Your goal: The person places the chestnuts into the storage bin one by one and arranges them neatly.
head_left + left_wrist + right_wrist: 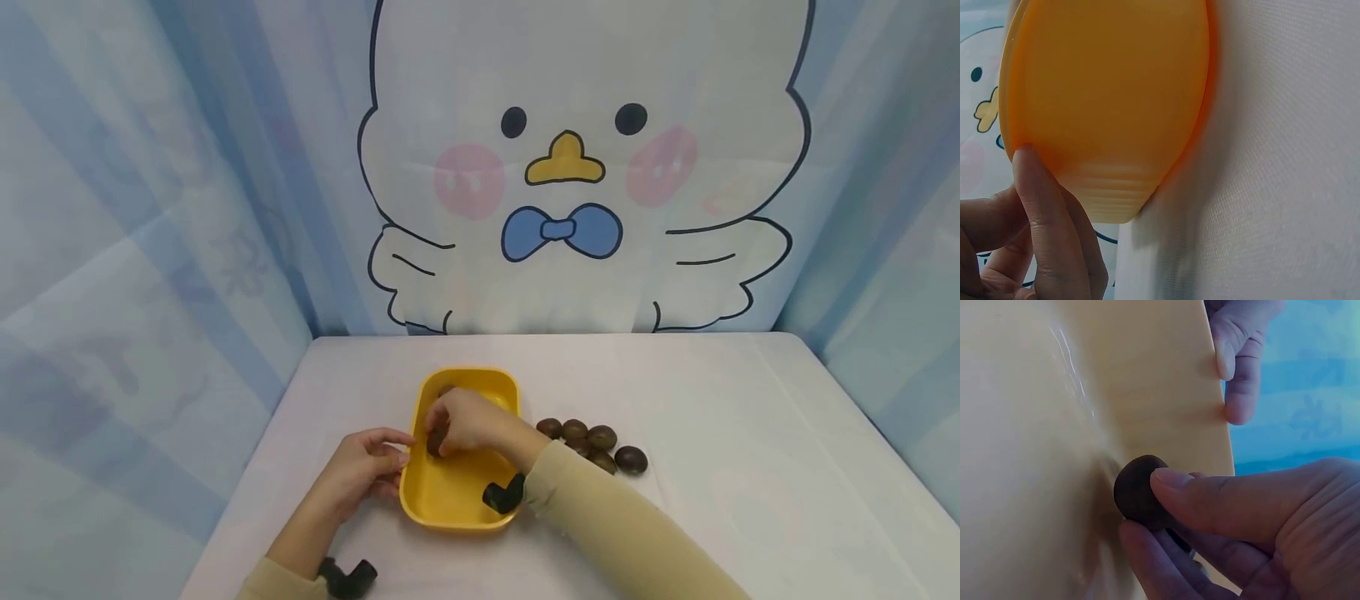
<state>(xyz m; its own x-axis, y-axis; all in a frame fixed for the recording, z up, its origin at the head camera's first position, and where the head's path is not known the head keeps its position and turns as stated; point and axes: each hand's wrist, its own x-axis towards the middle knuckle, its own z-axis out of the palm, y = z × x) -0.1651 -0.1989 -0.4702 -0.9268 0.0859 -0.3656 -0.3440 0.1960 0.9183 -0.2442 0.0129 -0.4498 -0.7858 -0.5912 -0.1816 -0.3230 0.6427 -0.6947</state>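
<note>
A yellow tray [457, 504] with rounded corners stands on the white table. Reaching over its right side, my right hand [467, 421] pinches a dark brown oval fruit [1141, 490] between thumb and fingers, low beside the tray's left wall. Part of another brown fruit [447, 389] shows at the far end of the tray, mostly behind that hand. My left hand [366, 467] stays outside the tray, fingertips [1027, 159] touching the left rim. In the right wrist view, the left hand's thumb and a finger appear at the tray's edge.
Several more brown fruits [602, 437] lie in a loose cluster right of the tray, partly behind the right forearm. Behind the table [750, 467] hangs a curtain [585, 292] with a cartoon bird, and pale blue curtains [112, 292] close in both sides.
</note>
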